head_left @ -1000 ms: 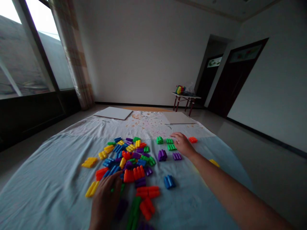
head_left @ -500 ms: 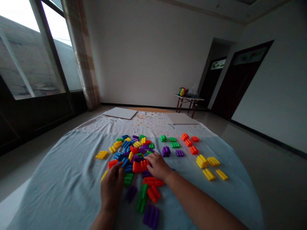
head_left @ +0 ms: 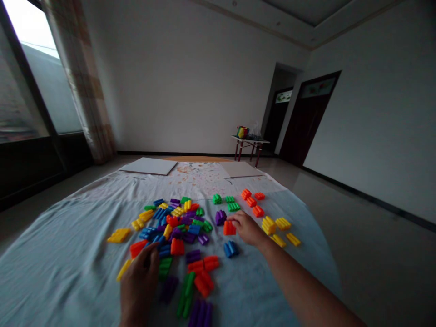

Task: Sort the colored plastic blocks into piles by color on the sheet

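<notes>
My right hand (head_left: 245, 227) pinches an orange-red ribbed plastic building block (head_left: 229, 228) above the cloth. Beside that block lies a purple block (head_left: 220, 217), and a blue block (head_left: 231, 249) lies nearer to me. My left hand (head_left: 140, 277) is closed at the near left edge of a mixed pile of coloured blocks; whatever its curled fingers hold is hidden. An orange-red block (head_left: 138, 248) lies just beyond its fingers, and a green block (head_left: 165, 267) is close to its right side. Within the pile sits another orange-red block (head_left: 177, 246).
Sorted groups lie to the right: green blocks (head_left: 233, 207), orange blocks (head_left: 251, 201) and yellow blocks (head_left: 269, 225). Two flat boards, a white one (head_left: 150, 166) and a paler beige one (head_left: 240, 169), rest at the table's far end. A small side table (head_left: 250, 139) stands by the wall.
My right hand has moved right, out of the pile, carrying an orange-red block towards the sorted groups. My left hand stays at the pile's edge. The camera view has turned right.
</notes>
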Available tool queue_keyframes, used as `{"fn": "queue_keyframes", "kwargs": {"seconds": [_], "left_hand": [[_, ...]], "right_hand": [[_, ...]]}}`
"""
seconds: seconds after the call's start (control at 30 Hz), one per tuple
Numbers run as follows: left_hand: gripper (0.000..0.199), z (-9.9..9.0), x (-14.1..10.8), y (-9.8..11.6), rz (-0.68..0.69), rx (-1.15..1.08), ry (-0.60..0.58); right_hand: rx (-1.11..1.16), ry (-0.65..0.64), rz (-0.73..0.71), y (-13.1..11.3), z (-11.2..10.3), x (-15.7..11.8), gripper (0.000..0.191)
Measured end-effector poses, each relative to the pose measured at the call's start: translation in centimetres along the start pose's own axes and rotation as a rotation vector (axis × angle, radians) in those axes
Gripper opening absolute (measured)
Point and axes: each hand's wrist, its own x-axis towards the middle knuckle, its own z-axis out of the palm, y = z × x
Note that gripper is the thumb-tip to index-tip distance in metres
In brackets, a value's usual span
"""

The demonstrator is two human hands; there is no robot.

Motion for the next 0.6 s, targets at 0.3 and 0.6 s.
{"fn": "queue_keyframes", "kwargs": {"seconds": [0.3, 0.6], "left_hand": [[0.043, -0.3, -0.2, 0.1, -0.003, 0.007, 0.002], [0.047, -0.3, 0.1, -0.2, -0.064, -0.005, -0.027]], "right_hand": [[-0.134, -0.076, 0.126, 4.4, -0.2, -1.9, 0.031], [-0.264, -0.240, -0.036, 3.4, -1.4, -1.8, 0.036]]}}
